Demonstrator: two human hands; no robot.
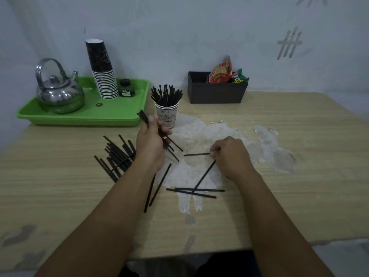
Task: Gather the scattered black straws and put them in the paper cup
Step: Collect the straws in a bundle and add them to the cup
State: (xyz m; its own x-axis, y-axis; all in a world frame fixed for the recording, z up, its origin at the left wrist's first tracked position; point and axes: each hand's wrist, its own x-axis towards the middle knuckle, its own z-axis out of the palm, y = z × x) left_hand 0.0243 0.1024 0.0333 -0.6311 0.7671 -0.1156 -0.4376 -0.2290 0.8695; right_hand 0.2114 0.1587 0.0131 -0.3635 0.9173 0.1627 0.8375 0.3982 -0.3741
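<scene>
We see black straws (117, 156) on a pale wood-grain table (279, 196) with white worn patches, a white paper cup (167, 116) with dark lettering, a green tray (89, 114), a silver kettle (58, 92), a black box (216, 92) at the far edge, and a red snack packet (220, 69).

Paper cup (167, 116): white with dark lettering, upright on the table, beside the near right corner of the green tray. It is packed with black straws (165, 95), standing on end and fanned above the rim.

Held bunch (144, 117): several thin black straws, tilted, gripped mid-length just left of the cup; ends are seen above and below the grip.

Pile (116, 156): many straws heaped and overlapping flat on the table, left of centre.

Loose straws: one (196, 154) lying level, pinched at its right end; one (203, 176) diagonal below it, crossing two near-level straws (191, 193); two more (159, 185) lie steeply angled nearby.
</scene>
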